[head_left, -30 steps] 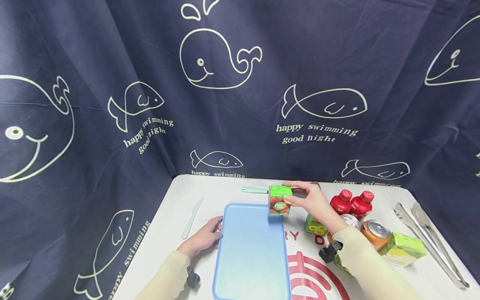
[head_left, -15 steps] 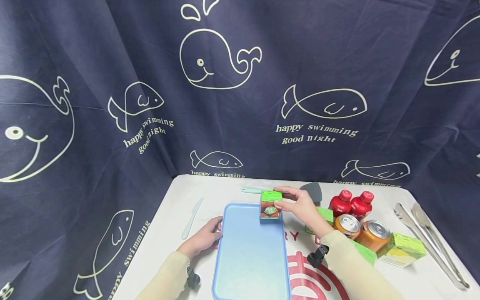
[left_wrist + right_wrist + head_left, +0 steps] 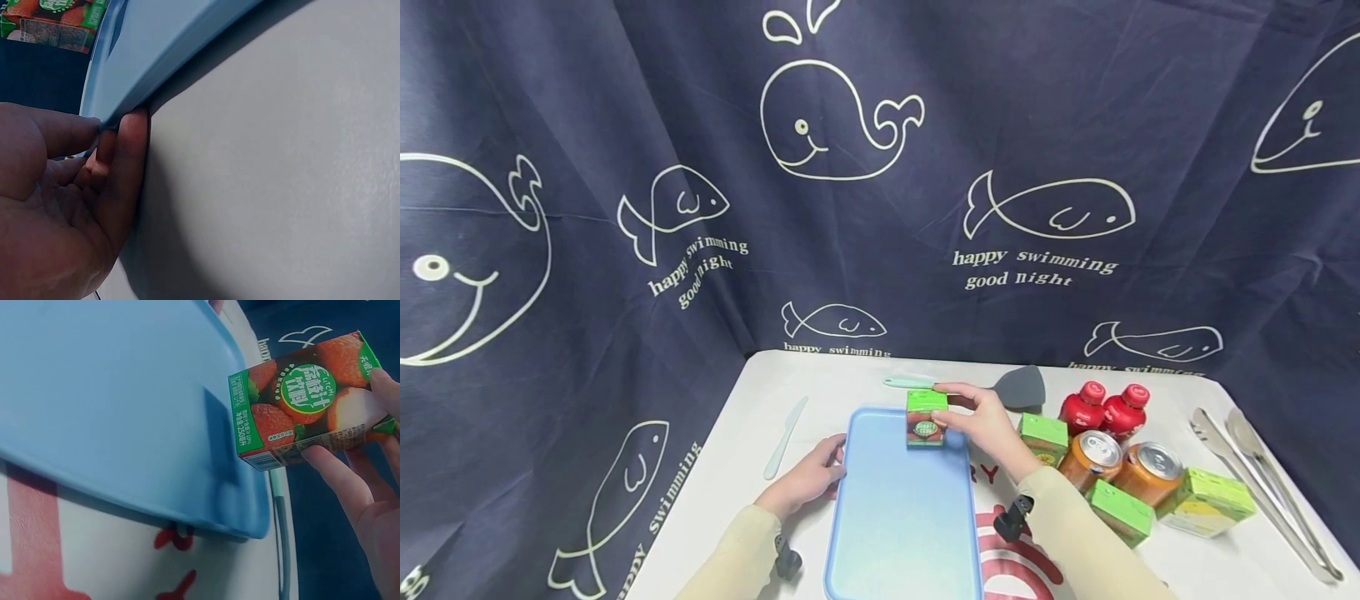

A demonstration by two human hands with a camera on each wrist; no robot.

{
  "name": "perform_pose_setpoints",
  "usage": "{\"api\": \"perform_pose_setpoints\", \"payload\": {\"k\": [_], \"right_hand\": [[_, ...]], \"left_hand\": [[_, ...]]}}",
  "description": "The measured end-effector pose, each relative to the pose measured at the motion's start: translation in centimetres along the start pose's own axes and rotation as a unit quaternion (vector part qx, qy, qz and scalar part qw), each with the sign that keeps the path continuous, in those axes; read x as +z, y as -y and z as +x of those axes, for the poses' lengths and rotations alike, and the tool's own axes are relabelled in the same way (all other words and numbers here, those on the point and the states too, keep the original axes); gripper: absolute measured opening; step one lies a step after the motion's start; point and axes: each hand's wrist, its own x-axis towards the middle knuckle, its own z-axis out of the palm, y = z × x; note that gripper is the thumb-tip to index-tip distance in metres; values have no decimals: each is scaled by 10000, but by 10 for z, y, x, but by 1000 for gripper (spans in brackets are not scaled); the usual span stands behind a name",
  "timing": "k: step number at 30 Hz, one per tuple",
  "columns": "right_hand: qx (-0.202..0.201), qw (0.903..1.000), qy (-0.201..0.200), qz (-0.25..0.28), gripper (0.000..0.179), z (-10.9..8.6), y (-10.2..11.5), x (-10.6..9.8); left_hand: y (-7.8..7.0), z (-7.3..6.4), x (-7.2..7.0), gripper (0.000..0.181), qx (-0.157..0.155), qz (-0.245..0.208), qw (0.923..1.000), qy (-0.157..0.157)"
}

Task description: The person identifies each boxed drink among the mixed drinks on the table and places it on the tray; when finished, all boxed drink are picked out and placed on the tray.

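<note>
A green-topped litchi juice box (image 3: pixel 927 419) with red fruit printed on it is gripped in my right hand (image 3: pixel 981 421), thumb on one side and fingers on the other. It hangs over the far end of the blue tray (image 3: pixel 898 517); the right wrist view shows the carton (image 3: pixel 306 397) apart from the tray, its shadow on the surface. At the tray's left edge, my left hand (image 3: pixel 808 477) pinches the rim. In the left wrist view its thumb and fingertips meet at that rim (image 3: pixel 140 87).
Right of the tray stand two orange-sided cans (image 3: pixel 1148 473), two red bottles (image 3: pixel 1126 411), and more drink cartons (image 3: pixel 1206 502). A dark-headed spatula (image 3: pixel 1022 388) lies behind. A pale knife (image 3: pixel 786 437) is at left, and metal utensils (image 3: pixel 1262 492) lie along the right edge.
My right hand has carried the juice box leftward and a little nearer, over the tray. The spatula head and cartons behind that arm have come into view. The left hand has stayed put.
</note>
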Motion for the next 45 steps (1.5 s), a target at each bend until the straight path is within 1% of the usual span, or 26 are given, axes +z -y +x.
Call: {"api": "perform_pose_setpoints", "payload": {"k": [3, 4, 7, 9, 14, 19, 20, 25, 28, 29, 32, 34, 41, 45], "right_hand": [[78, 10000, 3, 14, 49, 1, -2, 6], [104, 9999, 8, 54, 49, 1, -3, 8], [180, 9997, -37, 139, 46, 3, -5, 16], [146, 9997, -45, 185, 45, 4, -6, 21], [-57, 9995, -28, 298, 46, 9, -9, 33], [-131, 9995, -94, 271, 47, 11, -14, 43], [-128, 9995, -117, 265, 46, 11, -14, 45], [-214, 9993, -146, 255, 45, 14, -11, 53], [-326, 9992, -126, 206, 44, 16, -10, 57], [-342, 9991, -121, 203, 44, 17, -10, 59], [-362, 9992, -67, 164, 45, 19, -11, 61], [-344, 9993, 9, 163, 46, 19, -10, 61], [-392, 9989, 262, -63, 45, 21, -12, 57], [-457, 9981, 385, -150, 46, 20, -13, 54]], "left_hand": [[0, 0, 0, 61, -46, 15, 10000, -17], [0, 0, 0, 61, -49, -47, 10000, -14], [0, 0, -1, 60, -35, 23, 10000, -42], [0, 0, 0, 60, -4, 148, 9999, -57], [-1, -1, 1, 60, -13, 174, 9998, -79], [1, -1, 2, 60, 13, 112, 9999, -95], [2, -1, 2, 60, 28, 150, 9998, -83], [3, 1, 1, 60, 28, 53, 9999, -103], [7, 3, 2, 61, -17, 34, 9999, -100], [9, 4, 2, 61, 16, 21, 9999, -102], [13, 4, 3, 61, 56, -5, 9999, -109], [14, 3, 3, 61, 158, -5, 9998, -150], [4, -2, 2, 62, 178, 153, 9997, -121], [1, -2, 2, 60, 180, 59, 9997, -147]]}}
